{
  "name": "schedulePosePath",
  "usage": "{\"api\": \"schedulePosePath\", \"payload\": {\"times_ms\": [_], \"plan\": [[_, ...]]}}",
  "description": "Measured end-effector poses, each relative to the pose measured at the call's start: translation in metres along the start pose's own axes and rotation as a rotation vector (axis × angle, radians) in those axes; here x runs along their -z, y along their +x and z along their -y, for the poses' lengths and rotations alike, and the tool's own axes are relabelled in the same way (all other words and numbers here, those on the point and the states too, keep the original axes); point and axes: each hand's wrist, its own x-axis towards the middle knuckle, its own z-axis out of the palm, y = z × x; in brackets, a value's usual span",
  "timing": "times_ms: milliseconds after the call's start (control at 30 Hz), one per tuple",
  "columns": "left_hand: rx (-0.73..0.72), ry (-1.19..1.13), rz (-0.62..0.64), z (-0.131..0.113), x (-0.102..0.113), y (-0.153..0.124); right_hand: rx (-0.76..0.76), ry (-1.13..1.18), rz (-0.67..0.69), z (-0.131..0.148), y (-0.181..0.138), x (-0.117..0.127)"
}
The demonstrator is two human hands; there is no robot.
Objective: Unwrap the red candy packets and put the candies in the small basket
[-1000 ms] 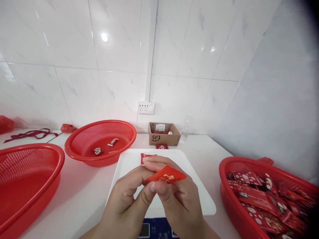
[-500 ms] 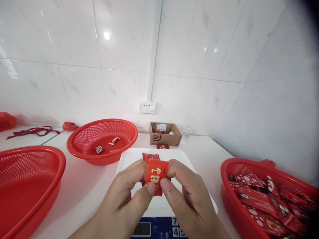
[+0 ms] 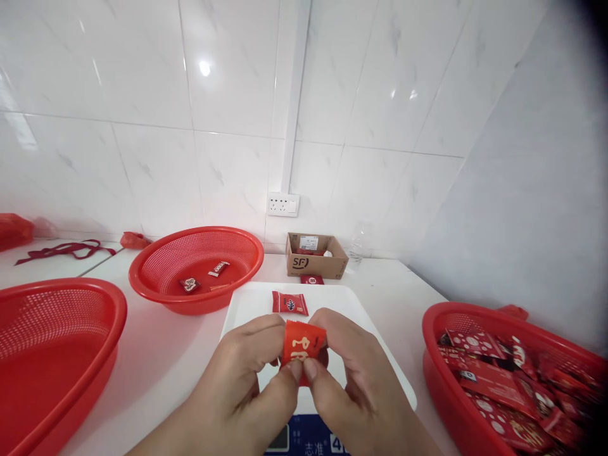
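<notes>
Between both hands is a small red-orange snack packet (image 3: 304, 339) with cream-coloured lettering, held above a digital weighing scale (image 3: 339, 299). My left hand (image 3: 249, 370) grips its left side with thumb and fingers, and my right hand (image 3: 354, 373) grips its right side. Both thumbs press together on the lower front of the packet. Behind the hands, another red wrapped snack (image 3: 290, 303) lies on the scale's white platform. Part of the scale's blue keypad panel (image 3: 308, 437) shows between my wrists; its display is mostly covered.
At right, a red basket (image 3: 432, 354) holds many red snack packets. A red colander (image 3: 194, 304) at back left contains a few wrapped pieces; another red basket (image 3: 102, 354) stands nearer left. By the wall are a cardboard box (image 3: 316, 267) and a clear plastic bottle (image 3: 357, 244).
Both hands have lowered slightly with the packet, and its top has tilted. My thumbs have come together at its middle. More of the snack on the scale shows.
</notes>
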Motion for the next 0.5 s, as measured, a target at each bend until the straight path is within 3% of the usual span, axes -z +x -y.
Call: {"api": "schedulePosePath", "payload": {"times_ms": [300,500], "plan": [[-0.033,-0.051,-0.034,0.0062,-0.0037,-0.0004,0.024,-0.049,0.005,-0.0017,0.0000,0.0002],[-0.014,-0.121,-0.024,0.0093,-0.0012,-0.0014,-0.063,0.110,0.045,-0.0024,-0.0002,0.0020]]}}
